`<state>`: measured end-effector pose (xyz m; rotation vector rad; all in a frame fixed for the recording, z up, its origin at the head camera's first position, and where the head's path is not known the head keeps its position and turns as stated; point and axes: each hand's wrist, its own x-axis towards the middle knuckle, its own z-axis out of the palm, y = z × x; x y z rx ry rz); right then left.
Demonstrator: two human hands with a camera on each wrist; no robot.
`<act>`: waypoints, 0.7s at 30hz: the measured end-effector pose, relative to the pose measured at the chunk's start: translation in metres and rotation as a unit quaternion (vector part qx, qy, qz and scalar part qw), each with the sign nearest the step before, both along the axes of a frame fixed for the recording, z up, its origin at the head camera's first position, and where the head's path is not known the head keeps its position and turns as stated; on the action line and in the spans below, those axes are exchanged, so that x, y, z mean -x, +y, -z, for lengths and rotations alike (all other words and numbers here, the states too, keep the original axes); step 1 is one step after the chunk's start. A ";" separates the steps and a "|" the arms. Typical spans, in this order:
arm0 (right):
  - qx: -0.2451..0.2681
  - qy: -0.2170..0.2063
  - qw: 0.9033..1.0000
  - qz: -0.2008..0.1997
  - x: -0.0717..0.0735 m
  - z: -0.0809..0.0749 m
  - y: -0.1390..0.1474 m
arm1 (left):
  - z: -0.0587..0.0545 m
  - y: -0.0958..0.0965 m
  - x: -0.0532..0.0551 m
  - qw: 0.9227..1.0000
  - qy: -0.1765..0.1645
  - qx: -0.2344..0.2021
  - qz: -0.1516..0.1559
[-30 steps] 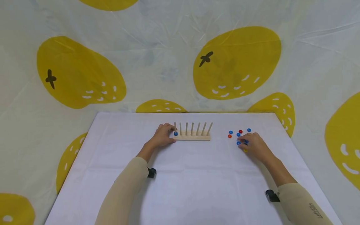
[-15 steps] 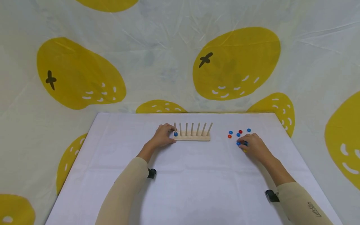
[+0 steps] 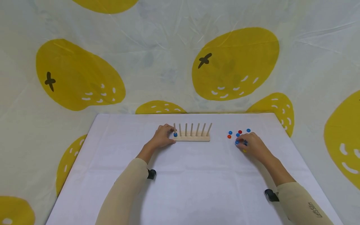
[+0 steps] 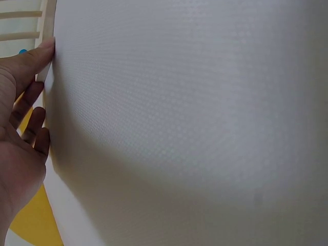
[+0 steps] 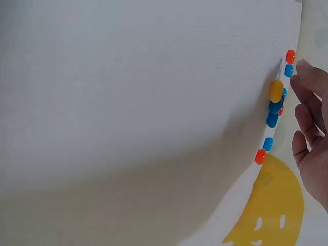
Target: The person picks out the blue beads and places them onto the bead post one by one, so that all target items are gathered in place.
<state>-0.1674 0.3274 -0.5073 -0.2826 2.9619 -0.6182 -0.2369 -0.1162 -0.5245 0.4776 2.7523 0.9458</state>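
A light wooden peg board (image 3: 194, 138) with several upright pegs stands toward the back of the table. One blue bead (image 3: 175, 134) sits low on its leftmost peg. My left hand (image 3: 162, 136) grips the board's left end, thumb in front and fingers behind; in the left wrist view the thumb (image 4: 45, 47) presses the board's edge. To the right, my right hand (image 3: 253, 144) pinches a blue bead (image 3: 237, 142) between thumb and fingertip, over the loose beads. That hand partly hides another blue bead (image 3: 246, 142) and a yellow bead (image 3: 244, 151).
Beyond the right fingertips lie loose beads, among them a red bead (image 3: 240, 132), an orange-red bead (image 3: 229, 137) and a blue bead (image 3: 248, 130). A white cloth (image 3: 197, 187) covers the table. Behind its back edge hangs a fruit-patterned sheet (image 3: 163, 62).
The blue bead at my right fingertips has shifted slightly left and away from me, with the fingertips closing on it. My left hand and the peg board have stayed in place.
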 end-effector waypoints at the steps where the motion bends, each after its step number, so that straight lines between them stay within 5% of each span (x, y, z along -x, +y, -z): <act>1: 0.002 0.003 1.000 -0.003 0.000 -0.001 -0.001 | 0.000 0.000 0.000 1.000 0.002 0.001 0.000; 21: 0.072 0.117 0.990 -0.041 0.022 -0.054 -0.047 | 0.006 -0.002 0.003 1.000 -0.002 0.000 0.002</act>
